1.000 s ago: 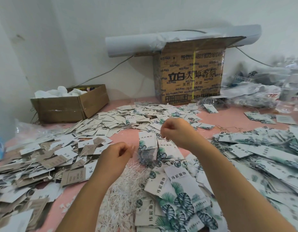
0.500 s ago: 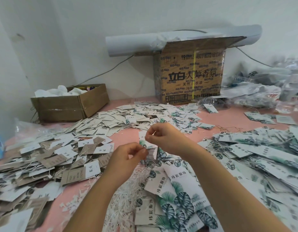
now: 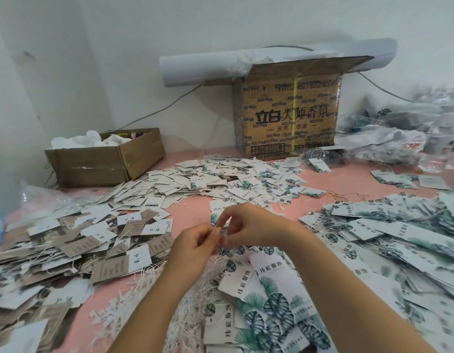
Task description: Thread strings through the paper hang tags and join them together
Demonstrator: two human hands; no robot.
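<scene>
Both sets of fingertips meet in one tight pinch above the pink table. The left hand nips something tiny, probably a string end, though it's too fine to make out. The right hand is curled in against it, apparently holding a leaf-print hang tag whose top edge pokes out behind the knuckles. My guess is they're feeding string through the tag's hole. The trick is keeping the tag still and the pinch right at the tip, so it doesn't fray or bend. Loose white strings lie just below the wrists, unthreaded leaf tags beside them, and the brown-and-white tags are heaped left.
</scene>
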